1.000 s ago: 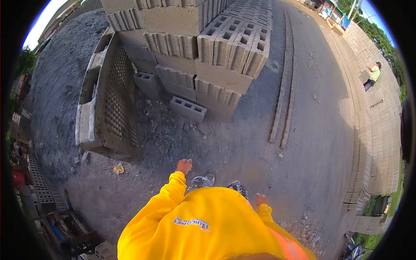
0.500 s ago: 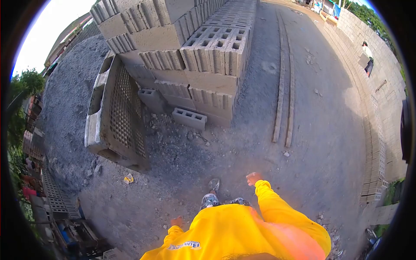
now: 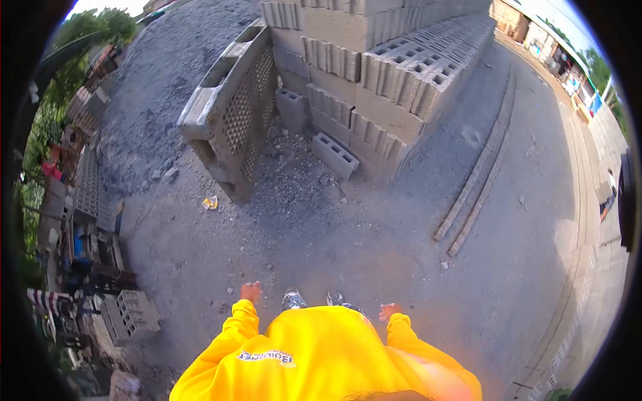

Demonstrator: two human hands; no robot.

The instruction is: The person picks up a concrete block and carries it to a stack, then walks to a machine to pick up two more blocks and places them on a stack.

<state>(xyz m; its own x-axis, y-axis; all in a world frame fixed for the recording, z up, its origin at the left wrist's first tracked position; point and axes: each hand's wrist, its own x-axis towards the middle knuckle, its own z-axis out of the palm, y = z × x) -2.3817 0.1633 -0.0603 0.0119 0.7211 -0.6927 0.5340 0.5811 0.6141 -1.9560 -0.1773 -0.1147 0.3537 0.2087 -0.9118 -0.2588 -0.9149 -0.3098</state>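
My left hand [image 3: 251, 292] hangs beside my yellow sleeve over the dusty ground, fingers loosely bent, with nothing visible in it. On the other side, my right hand [image 3: 390, 311] is held low near my hip, its fingers slightly curled and apart, also without anything visible in it. Neither hand touches an object. Ahead of me a hollow concrete block [image 3: 335, 155] lies on the gravel. Another hollow block [image 3: 291, 110] stands upright at the foot of a tall block stack [image 3: 394, 100]. My shoes [image 3: 293, 299] show below the shirt.
A worn pallet [image 3: 224, 110] stands on edge left of the stack, by a grey gravel heap [image 3: 154, 80]. Two long rails [image 3: 478, 160] lie on the right. Hollow blocks [image 3: 129, 317] and clutter line the left. A person [image 3: 608, 197] is near the right-hand block wall.
My view has turned leftward, so the stack and pallet sit farther right and higher. My left hand has swung forward into fuller view; my right hand has dropped back toward my body.
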